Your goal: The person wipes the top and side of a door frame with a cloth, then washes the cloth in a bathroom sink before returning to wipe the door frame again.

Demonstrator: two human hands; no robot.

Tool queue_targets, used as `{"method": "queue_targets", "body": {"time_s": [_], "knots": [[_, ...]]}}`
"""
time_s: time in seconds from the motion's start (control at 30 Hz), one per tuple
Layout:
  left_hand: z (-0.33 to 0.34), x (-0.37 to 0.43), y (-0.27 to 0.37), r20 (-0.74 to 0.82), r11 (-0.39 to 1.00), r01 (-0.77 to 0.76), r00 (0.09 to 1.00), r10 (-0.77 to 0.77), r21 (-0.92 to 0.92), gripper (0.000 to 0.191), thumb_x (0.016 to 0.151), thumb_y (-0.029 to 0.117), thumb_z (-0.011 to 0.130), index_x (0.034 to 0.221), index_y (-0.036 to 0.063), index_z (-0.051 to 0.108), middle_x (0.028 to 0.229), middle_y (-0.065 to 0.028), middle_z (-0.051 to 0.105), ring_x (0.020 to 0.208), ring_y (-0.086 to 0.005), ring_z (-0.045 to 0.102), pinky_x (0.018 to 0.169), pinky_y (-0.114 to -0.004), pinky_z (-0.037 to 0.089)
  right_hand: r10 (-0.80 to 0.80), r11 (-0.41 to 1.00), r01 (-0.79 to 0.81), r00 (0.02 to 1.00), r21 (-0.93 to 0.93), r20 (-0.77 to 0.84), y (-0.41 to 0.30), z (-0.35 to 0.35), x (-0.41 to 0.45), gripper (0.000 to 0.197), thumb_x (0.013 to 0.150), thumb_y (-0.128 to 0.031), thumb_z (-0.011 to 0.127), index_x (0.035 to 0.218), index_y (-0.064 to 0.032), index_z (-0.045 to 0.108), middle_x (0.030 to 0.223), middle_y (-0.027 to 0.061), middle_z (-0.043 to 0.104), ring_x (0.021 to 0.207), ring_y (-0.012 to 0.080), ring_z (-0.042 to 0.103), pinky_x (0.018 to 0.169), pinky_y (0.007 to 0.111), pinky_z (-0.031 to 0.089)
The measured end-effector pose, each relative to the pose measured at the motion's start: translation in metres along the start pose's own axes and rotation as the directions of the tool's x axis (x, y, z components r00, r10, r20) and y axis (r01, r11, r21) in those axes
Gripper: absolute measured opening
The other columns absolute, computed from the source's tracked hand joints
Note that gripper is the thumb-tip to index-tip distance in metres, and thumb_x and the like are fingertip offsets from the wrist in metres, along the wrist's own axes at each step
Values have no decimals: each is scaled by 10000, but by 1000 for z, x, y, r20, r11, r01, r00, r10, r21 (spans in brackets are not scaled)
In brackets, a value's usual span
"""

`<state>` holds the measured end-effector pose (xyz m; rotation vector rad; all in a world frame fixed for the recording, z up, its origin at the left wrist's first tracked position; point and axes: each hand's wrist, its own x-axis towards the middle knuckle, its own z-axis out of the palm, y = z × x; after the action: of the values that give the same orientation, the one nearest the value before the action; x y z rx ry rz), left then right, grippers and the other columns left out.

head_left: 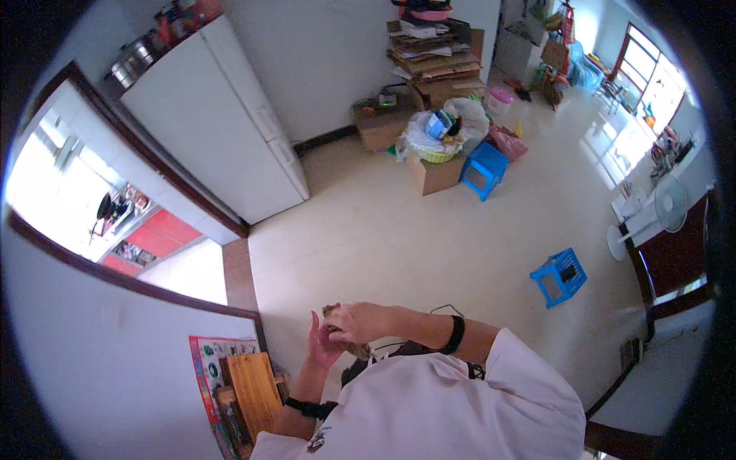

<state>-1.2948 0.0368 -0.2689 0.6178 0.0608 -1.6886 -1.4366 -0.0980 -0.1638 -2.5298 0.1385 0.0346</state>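
Note:
Close in front of my white shirt, my two hands meet around a small brownish thing (359, 350), perhaps a crumpled cloth; its ends show above and below my fingers, and its middle is hidden. Curled fingers of my right hand (365, 322) lie over it. Beneath is my left hand (326, 347), its palm against the thing and its thumb raised. Dark bands are on both arms. Behind my hands a thin cable (448, 307) shows near a dark thing partly hidden by my shirt.
A white refrigerator (213, 115) stands beside a doorway at left. Ahead are stacked cardboard (434, 63), a basket with bags (437, 154) on a box and a blue plastic stool (486, 164). Another blue stool (560, 276) and a fan (670, 204) are at right; a wooden board (256, 391) is lower left.

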Motion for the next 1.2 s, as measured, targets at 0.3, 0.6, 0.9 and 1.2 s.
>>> {"method": "queue_targets", "body": {"time_s": [0.3,0.6,0.9,1.2], "knots": [[52,164,74,29,990,-142,989,143,-21,499,943,532,445,1212,129,567,1263,-48,552,1202,-269,496,1019,-502,406,274,648,-195,962,736,13,164,-116,-90,466,928,-330,546,1290,-41,497,1252,153,566,1106,284,578,954,392,458],[55,365,162,18,999,36,999,-37,40,450,945,495,455,1180,130,573,1202,-66,573,1154,-290,528,967,-508,444,873,-180,-900,40,398,485,310,153,-363,422,907,-386,547,1145,-46,625,1135,138,641,1138,307,576,985,538,402],[156,591,60,-57,761,484,857,-512,433,366,963,399,458,1018,64,596,1054,-99,616,975,-274,611,815,-441,526,744,-626,-56,-342,777,574,226,233,-352,366,897,-360,550,943,-4,622,822,147,665,702,265,668,580,432,568],[306,785,-168,-203,271,487,717,-667,831,264,961,284,480,976,57,613,964,-101,651,901,-239,639,817,-405,526,859,-503,-309,-284,807,427,328,274,-377,471,851,-452,512,1002,-35,670,948,217,676,896,374,640,789,439,483]]}}
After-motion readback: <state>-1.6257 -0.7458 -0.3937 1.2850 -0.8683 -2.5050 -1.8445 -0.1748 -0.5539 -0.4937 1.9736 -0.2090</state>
